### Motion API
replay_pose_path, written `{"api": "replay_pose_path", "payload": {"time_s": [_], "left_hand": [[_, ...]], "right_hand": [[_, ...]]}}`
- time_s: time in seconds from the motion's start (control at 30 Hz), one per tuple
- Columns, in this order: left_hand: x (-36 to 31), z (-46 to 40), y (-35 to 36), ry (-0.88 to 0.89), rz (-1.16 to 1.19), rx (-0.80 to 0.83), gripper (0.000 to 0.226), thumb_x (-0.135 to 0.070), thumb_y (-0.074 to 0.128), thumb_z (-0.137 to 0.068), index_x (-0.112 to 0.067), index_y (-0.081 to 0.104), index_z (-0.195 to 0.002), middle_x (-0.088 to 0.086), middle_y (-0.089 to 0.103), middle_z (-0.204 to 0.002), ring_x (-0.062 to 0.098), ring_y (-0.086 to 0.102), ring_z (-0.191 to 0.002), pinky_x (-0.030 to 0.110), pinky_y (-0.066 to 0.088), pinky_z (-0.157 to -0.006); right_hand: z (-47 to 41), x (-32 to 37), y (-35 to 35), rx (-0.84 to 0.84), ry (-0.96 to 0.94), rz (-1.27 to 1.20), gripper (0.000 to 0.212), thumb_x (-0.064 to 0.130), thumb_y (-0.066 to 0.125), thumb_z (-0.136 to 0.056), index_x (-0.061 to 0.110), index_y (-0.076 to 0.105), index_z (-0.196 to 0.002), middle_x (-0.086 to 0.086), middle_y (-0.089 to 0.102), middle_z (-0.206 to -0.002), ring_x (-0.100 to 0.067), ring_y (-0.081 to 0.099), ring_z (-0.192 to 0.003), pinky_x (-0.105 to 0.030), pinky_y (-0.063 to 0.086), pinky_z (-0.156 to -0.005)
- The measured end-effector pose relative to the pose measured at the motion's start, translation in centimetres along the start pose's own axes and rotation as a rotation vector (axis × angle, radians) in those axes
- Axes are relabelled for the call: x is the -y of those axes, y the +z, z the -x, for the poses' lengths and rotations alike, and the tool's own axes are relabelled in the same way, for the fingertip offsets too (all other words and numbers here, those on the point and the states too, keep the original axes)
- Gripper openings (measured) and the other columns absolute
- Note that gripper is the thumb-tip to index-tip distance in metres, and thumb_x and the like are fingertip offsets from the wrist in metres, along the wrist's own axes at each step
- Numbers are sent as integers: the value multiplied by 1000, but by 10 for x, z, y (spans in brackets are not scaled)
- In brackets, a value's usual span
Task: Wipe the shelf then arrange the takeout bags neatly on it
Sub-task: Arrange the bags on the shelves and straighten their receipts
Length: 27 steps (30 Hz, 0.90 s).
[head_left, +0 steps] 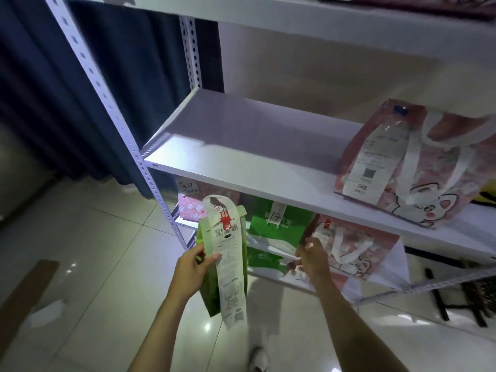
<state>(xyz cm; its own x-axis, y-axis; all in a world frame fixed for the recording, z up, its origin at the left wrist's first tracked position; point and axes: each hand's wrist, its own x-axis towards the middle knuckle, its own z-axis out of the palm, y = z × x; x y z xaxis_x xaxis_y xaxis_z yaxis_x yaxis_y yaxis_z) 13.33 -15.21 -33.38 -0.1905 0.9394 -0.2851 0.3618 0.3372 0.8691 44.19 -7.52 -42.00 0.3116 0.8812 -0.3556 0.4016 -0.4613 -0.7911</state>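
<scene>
Left hand (192, 267) pinching green takeout bag (212, 285) and its long receipt (230, 277) at 6 o'clock, below the shelf (241, 157). Right hand (312, 255) at 5 o'clock, curled at the pink bag (357, 253) on the lower tier; grip unclear. Risk: receipt tearing loose or snagging the shelf edge. Green bag's long axis vertical, handles up towards 12 o'clock. Pink cat bag (413, 167) standing at 3 o'clock.

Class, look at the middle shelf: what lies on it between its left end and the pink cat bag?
Nothing: in the head view, the middle shelf is bare from its left end to the pink cat bag standing at its right.
</scene>
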Motion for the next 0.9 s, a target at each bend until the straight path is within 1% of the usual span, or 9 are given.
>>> {"api": "replay_pose_path", "payload": {"time_s": [0.07,0.17,0.23,0.33,0.43,0.53,0.7,0.83,0.9], "left_hand": [[-4,-6,1,6,-29,-12,14,-24,68,-96,-22,70,-110,-14,65,-100,7,62,-82,31,58,-65],[-4,-14,0,11,-66,-42,14,-27,68,-95,-24,71,-109,-13,67,-99,14,64,-85,21,55,-60],[-3,-17,-3,7,-77,-63,18,-28,68,-95,-24,72,-112,-9,67,-104,19,65,-90,27,57,-68],[0,-19,-6,-14,-98,-90,23,-29,68,-95,-21,72,-117,-6,69,-108,22,65,-93,41,61,-79],[3,-15,-11,-3,-112,-106,23,-30,68,-95,-21,72,-116,-8,69,-107,19,65,-92,40,61,-79],[6,-11,-16,-21,-122,-127,21,-31,68,-95,-24,71,-114,-9,67,-102,19,65,-88,41,61,-77],[14,-3,-27,-26,-84,-143,23,-30,69,-94,-23,71,-116,-5,70,-108,21,67,-91,49,63,-81],[17,6,-39,-9,-52,-142,24,-27,69,-95,-20,71,-117,-4,70,-109,21,68,-91,51,62,-83],[18,12,-48,-2,-46,-140,23,-27,69,-95,-21,70,-117,-3,70,-109,23,68,-91,52,62,-83]], "right_hand": [[-19,0,-1,-12,10,47,20,19,61,-100,20,49,-116,-5,72,-85,-27,73,-62,-36,56,-49],[-46,0,3,3,25,59,11,27,57,-102,22,54,-111,-3,74,-84,-22,74,-65,-45,64,-61],[-58,4,6,11,35,101,8,27,56,-101,20,59,-98,-3,73,-77,-21,72,-64,-48,64,-68],[-72,9,10,4,59,140,22,30,57,-100,13,65,-89,-6,72,-71,-22,69,-59,-45,64,-67],[-81,9,16,-21,72,153,35,39,56,-101,10,68,-86,-6,73,-70,-24,72,-60,-45,64,-66],[-77,15,22,-43,89,32,29,34,59,-101,10,70,-90,-6,74,-71,-23,71,-59,-40,63,-61],[-39,22,26,-45,25,-77,21,31,55,-104,15,68,-103,-6,74,-79,-21,68,-60,-23,50,-42],[-2,19,31,-48,21,-279,17,15,53,-105,15,67,-114,-10,70,-81,-22,62,-63,-27,49,-48],[18,15,32,-56,38,-345,17,11,53,-104,19,66,-111,-12,67,-79,-22,58,-63,-30,47,-51]]}}
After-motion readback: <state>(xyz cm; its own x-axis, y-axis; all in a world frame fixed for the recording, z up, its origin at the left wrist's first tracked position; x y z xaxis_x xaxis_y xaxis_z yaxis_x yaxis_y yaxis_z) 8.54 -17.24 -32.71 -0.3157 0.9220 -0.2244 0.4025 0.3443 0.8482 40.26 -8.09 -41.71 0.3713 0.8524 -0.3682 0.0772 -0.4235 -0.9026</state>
